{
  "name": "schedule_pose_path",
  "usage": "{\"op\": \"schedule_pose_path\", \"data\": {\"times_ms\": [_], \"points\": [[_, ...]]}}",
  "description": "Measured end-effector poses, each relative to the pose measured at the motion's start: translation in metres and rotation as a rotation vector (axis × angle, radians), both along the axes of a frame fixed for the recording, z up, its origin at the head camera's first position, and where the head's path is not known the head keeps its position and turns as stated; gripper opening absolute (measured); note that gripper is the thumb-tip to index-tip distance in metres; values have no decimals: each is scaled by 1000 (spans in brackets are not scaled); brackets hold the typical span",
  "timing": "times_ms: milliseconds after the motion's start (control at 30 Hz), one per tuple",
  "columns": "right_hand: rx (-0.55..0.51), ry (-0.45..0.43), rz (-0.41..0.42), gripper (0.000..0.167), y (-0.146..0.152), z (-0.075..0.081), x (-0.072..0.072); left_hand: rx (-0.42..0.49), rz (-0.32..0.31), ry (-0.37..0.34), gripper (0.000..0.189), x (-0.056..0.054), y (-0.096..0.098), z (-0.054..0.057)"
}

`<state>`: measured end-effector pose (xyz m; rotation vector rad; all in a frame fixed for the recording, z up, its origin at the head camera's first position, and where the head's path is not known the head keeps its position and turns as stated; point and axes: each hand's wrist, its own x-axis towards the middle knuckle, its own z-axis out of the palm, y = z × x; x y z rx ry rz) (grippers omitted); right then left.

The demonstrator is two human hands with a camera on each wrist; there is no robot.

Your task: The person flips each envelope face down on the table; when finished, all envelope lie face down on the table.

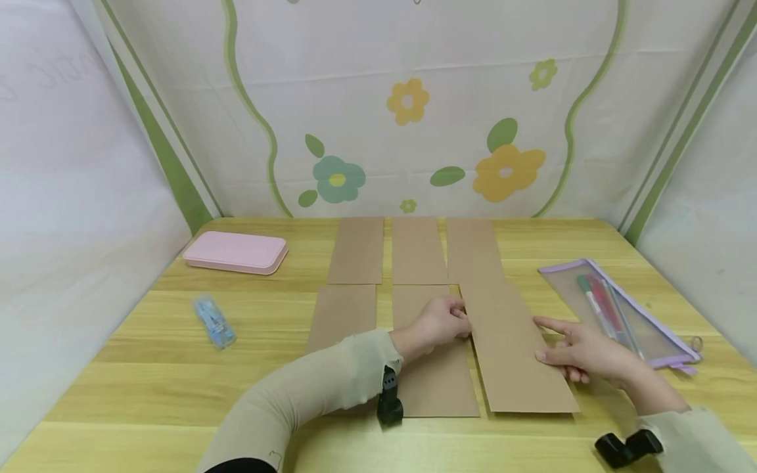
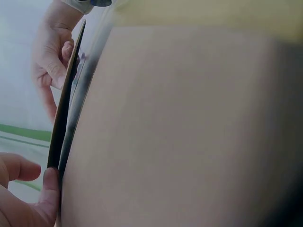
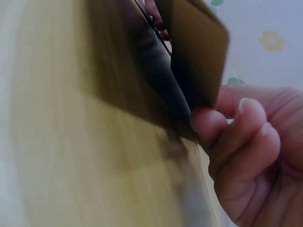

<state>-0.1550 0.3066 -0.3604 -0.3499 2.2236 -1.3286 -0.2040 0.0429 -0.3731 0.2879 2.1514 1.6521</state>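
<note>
A brown cardboard sheet [image 1: 511, 368] lies at a tilt between both hands, its right side lifted off the table. My left hand [image 1: 434, 325] has its fingers curled at the sheet's left edge, over the neighbouring cardboard sheet [image 1: 437, 394]. At the right edge, my right hand [image 1: 588, 351] pinches the tilted sheet, thumb on top and fingers beneath. The right wrist view shows those fingers [image 3: 246, 137] at the raised edge, with a shadow under the cardboard. In the left wrist view a left fingertip [image 2: 49, 189] meets the sheet's edge.
Three more cardboard sheets stand in a back row, including a left one [image 1: 357, 249]; another sheet [image 1: 345, 312] lies front left. A pink case [image 1: 236, 251] and a small blue item [image 1: 214, 320] are at left. Right is a mesh pouch [image 1: 644, 312] with pens. A flowered curtain [image 1: 378, 131] hangs behind.
</note>
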Motion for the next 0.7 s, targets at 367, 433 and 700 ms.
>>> {"op": "schedule_pose_path", "data": {"times_ms": [367,433,700], "points": [[63,-33,32,90,-3,1,5,-128,1,34,50,2,2,6],[90,-34,27,91,-5,3,5,-151,-3,39,49,2,2,8],[121,-60,-33,93,-8,3,5,-193,-9,21,44,3,1,11]]}}
